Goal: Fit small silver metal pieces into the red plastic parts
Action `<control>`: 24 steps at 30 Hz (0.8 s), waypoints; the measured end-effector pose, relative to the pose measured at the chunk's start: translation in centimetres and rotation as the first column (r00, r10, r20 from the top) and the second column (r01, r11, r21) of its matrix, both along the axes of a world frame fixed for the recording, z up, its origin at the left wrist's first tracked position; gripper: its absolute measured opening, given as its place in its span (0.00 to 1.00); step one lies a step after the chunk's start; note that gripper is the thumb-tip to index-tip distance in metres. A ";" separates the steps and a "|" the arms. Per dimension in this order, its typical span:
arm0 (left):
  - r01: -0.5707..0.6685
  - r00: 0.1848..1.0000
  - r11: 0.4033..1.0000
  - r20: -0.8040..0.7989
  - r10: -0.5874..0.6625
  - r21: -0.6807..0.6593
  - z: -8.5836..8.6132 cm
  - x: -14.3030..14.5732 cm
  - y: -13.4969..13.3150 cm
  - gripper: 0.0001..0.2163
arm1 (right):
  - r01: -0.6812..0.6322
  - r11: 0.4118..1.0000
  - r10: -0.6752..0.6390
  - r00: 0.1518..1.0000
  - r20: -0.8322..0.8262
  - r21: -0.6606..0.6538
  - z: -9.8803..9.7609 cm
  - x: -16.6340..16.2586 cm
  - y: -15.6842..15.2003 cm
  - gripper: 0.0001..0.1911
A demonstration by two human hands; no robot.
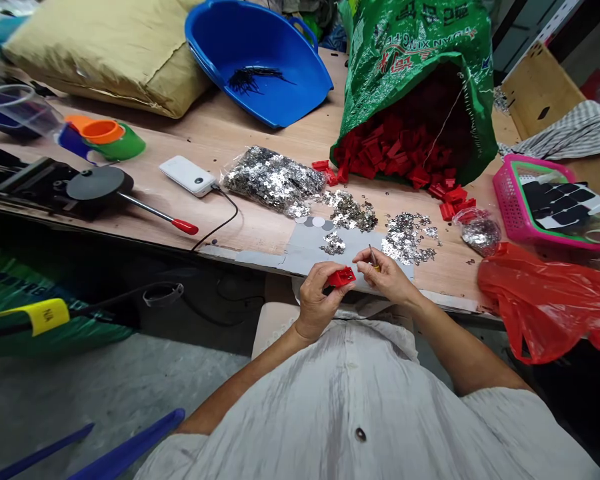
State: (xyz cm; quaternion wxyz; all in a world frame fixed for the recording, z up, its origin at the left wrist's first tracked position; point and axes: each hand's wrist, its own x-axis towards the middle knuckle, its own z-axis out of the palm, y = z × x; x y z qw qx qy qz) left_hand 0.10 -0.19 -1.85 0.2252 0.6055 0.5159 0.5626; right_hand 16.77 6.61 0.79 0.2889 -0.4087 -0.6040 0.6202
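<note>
In closed left grip (316,300), holding red piece (341,276) at table (307,143) edge; in right grip (389,277), pinching small tool (373,258), just beside. Apparently working unfinished piece; leaving red parts (393,147) in green sack (365,80), silvery bits (407,239) heaped.

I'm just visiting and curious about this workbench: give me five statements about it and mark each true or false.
1. The left hand holds a red piece. True.
2. The right hand is empty. False: the right hand holds a slim tool.
3. Many more red pieces lie in the mouth of the green sack. True.
4. The blue basin is full of metal pieces. False: the blue basin holds a few thin dark strands.
5. A black cable is plugged into the white device. True.
</note>
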 end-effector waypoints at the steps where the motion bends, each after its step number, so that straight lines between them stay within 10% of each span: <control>1: 0.001 1.000 1.000 0.020 -0.001 -0.016 0.0 0.0 0.0 0.15 | -0.006 0.999 0.006 1.000 -0.017 -0.045 0.1 0.1 0.0 0.14; 13: 0.145 0.969 0.988 0.211 -0.132 -0.052 -1.1 0.9 -0.9 0.14 | -0.231 0.908 0.164 0.964 -0.210 -0.351 -0.2 0.4 -0.9 0.21; 18: 0.207 0.974 0.972 0.121 -0.194 -0.112 -1.1 -1.0 0.7 0.11 | -0.118 0.989 0.102 0.981 0.166 0.093 -0.4 1.2 -0.7 0.16; 24: 0.315 0.927 0.918 -0.128 -0.352 -0.241 -0.9 -3.5 3.4 0.16 | -0.176 0.872 -0.052 0.895 0.443 0.458 -1.1 1.6 -1.3 0.14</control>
